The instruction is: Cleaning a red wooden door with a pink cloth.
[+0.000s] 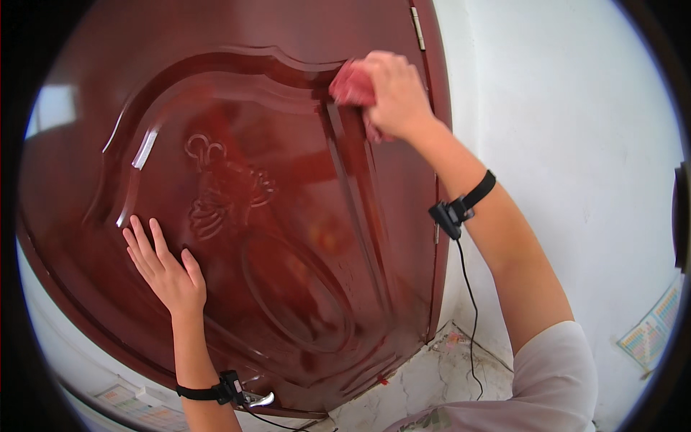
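Observation:
A glossy dark red-brown door (288, 173) with raised moulding and a carved flower fills most of the head view. My right hand (394, 93) grips a red cloth (353, 85) and presses it to the moulding near the panel's upper right corner. A fold of the cloth hangs below my fingers, and the hand is slightly blurred. On the left, my left hand (167, 270) lies flat against the door with its fingers stretched out and nothing in it. Each forearm wears a black strap with a small device and a cable.
Hinges (417, 29) line the door's right edge beside a white wall (561, 144). A metal door handle (259, 399) shows by my left wrist. Marbled floor tiles (425, 374) lie at the bottom. A printed chart (653, 327) hangs on the right wall.

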`<state>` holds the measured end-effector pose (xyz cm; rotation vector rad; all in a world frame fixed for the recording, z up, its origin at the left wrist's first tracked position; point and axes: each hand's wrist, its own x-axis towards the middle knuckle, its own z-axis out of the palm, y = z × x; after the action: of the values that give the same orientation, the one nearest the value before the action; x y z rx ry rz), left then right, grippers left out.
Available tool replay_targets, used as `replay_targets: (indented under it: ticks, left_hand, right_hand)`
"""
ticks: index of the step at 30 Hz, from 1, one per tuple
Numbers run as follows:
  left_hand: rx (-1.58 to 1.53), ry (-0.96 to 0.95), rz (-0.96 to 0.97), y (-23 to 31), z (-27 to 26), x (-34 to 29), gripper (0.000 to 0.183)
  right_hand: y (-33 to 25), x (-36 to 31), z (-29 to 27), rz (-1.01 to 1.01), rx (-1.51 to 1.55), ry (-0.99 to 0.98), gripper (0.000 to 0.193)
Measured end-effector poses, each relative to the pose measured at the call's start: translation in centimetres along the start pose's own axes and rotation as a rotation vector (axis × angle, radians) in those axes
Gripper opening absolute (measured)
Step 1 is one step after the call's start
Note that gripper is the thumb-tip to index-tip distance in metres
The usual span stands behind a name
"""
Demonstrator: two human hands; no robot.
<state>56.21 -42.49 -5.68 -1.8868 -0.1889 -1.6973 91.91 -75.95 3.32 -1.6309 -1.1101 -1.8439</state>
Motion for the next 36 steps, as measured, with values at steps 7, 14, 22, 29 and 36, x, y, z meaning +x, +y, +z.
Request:
replay_targets:
  ticks: [7,14,22,29,36]
  left_hand:
    - [0.021,-0.005,0.006,-0.3,-0.3,-0.2,0.068]
    - [0.007,-0.009,0.021,0.2,0.0,0.1,0.066]
    - [0.01,0.027,0.062,0.1,0.7,0.2,0.063]
    - [0.023,0.039,0.092,0.1,0.3,0.5,0.062]
    - [0.009,0.059,0.085,0.5,1.0,0.3,0.062]
  right_hand:
    - [0.1,7.9,2.6,0.37,0.113,0.334,0.054]
    - [-7.4,3.0,1.3,0.194,0.222,0.26,0.065]
    - [-10.6,-4.3,3.0,0.278,0.176,0.184,0.076]
    - [-14.1,-11.6,2.1,0.358,0.186,0.115,0.084]
    - [-16.7,-22.5,1.2,0.374,0.175,0.018,0.098]
